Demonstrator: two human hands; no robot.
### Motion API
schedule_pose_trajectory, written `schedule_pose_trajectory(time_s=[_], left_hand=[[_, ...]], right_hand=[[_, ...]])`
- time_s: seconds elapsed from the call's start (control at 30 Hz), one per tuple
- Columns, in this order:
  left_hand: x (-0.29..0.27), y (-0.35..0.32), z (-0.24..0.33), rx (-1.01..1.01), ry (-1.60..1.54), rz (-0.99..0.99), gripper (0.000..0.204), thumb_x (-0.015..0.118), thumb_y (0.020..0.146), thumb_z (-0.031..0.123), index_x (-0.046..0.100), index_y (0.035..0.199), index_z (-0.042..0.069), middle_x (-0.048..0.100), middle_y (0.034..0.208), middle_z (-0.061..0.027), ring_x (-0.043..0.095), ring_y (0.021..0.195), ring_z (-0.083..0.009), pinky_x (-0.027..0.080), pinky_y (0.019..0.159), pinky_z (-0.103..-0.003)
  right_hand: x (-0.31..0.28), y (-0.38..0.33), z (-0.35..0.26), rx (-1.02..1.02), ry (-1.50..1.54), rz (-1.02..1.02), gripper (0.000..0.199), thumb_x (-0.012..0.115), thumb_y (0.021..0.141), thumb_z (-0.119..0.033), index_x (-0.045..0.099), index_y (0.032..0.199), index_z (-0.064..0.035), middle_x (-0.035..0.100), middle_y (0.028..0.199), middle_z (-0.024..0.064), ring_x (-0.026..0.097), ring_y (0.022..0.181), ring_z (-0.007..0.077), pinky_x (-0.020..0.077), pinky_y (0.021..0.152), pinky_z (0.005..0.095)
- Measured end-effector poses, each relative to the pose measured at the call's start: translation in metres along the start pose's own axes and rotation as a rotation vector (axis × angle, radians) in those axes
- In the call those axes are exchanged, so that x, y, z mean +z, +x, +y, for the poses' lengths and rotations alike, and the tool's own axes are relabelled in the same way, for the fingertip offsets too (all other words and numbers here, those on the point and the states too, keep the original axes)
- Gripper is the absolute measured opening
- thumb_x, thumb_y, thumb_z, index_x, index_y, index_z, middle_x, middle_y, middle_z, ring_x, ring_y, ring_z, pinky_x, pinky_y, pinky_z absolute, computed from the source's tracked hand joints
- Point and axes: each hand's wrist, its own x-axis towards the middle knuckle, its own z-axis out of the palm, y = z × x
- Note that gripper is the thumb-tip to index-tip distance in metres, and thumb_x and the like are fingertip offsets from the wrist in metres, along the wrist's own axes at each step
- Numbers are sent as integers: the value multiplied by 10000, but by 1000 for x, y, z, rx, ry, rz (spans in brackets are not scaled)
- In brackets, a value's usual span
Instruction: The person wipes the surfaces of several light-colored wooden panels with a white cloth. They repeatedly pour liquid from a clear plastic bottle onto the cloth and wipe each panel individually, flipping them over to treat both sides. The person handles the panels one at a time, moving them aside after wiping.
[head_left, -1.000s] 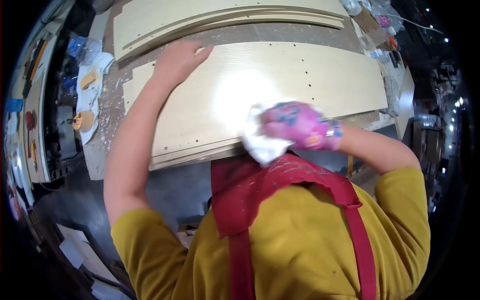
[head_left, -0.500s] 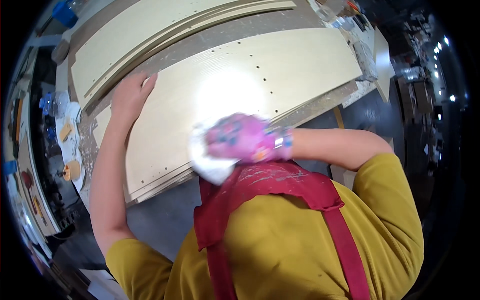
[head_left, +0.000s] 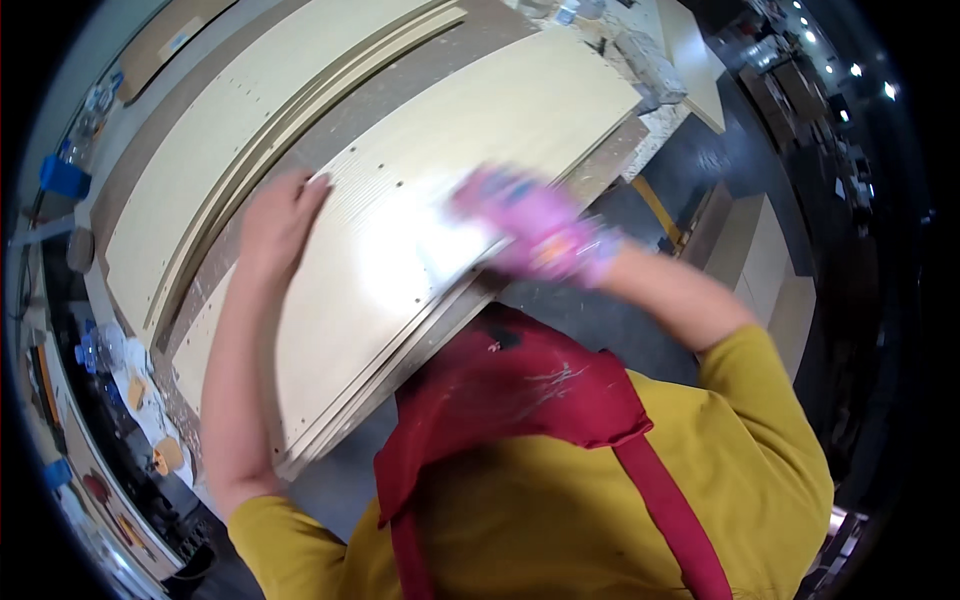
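Board [head_left: 325, 335] lay beneath both hands. Left hand [head_left: 275, 222]: far edge, fingers bent, grip unclear. Right hand [head_left: 535, 225]: blurred, closure, hold unclear.

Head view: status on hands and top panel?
Left hand bare, at far edge of top panel. Right hand gloved, blurred, over near side. Panel lies on stacked boards; glare hides part of it.

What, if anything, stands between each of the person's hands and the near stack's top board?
Nothing visible stands between the bare left hand and the pale drilled board; the hand is at its far edge. The right hand wears a pink patterned glove; glare and blur hide whether anything else lies beneath.
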Motion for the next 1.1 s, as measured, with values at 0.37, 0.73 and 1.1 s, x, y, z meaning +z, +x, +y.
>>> schedule_pose_trajectory(time_s=[0.37, 0.73, 1.1], left_hand=[[36, 46, 24, -41, 173, -21, 517, 540, 898, 451, 540, 773, -51, 566, 747, -256, 544, 720, -418, 420, 649, -463], [41, 41, 23, -24, 241, 48, 498, 509, 926, 410, 494, 715, -41, 509, 640, -218, 467, 593, -388, 382, 580, -457], [41, 42, 18, 25, 251, 76, 475, 531, 919, 358, 483, 665, -40, 493, 615, -218, 476, 563, -375, 364, 551, -454]], right_hand=[[-75, -99, 233, 719, -449, 370, 326, 657, 814, -300, 611, 1055, -86, 632, 920, 163, 642, 813, 343, 519, 736, 432], [-9, -42, 74, 166, -176, 1, 234, 621, 756, -210, 585, 957, -96, 603, 981, 129, 631, 897, 283, 530, 740, 398], [-24, -42, 70, 241, -164, -33, 315, 625, 770, -255, 561, 999, -49, 600, 992, 159, 640, 859, 320, 532, 707, 405]])
